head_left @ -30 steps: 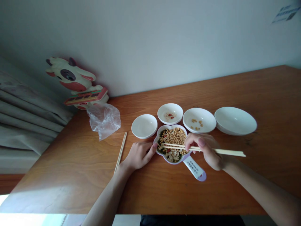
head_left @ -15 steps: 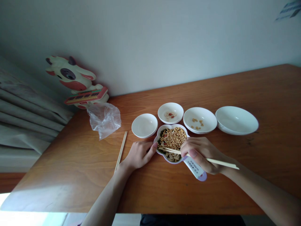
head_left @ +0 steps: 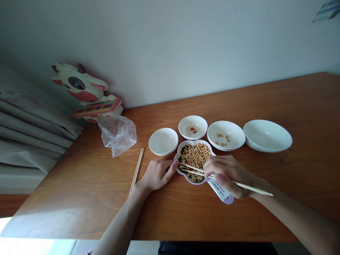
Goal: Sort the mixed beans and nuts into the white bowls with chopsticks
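Note:
My right hand (head_left: 225, 175) is closed around a pair of chopsticks (head_left: 256, 190). Their tips are slightly apart over the nuts and beans at the left side of a lilac flower-shaped dish (head_left: 198, 183). Inside are yellow soybeans (head_left: 198, 154), pale peanut pieces (head_left: 196, 176), a few red bits and dark green ones underneath. The dish's labelled handle (head_left: 228, 200) points toward me, partly under my right hand. My left hand (head_left: 159, 173) holds the dish's left rim with the thumb, its fingers curled on the table. Whether anything is between the chopstick tips I cannot tell.
Behind the dish stand a small white bowl (head_left: 163, 153), a bowl with reddish bits (head_left: 202, 123), one with several yellow pieces (head_left: 237, 132) and a larger bowl (head_left: 268, 136). Another chopstick pair (head_left: 137, 168), a clear plastic bag (head_left: 118, 136) and a cow toy (head_left: 90, 94) lie left.
The chopstick tips have spread apart over the dish; half a second ago they were close together. My left hand and the bowls stay put.

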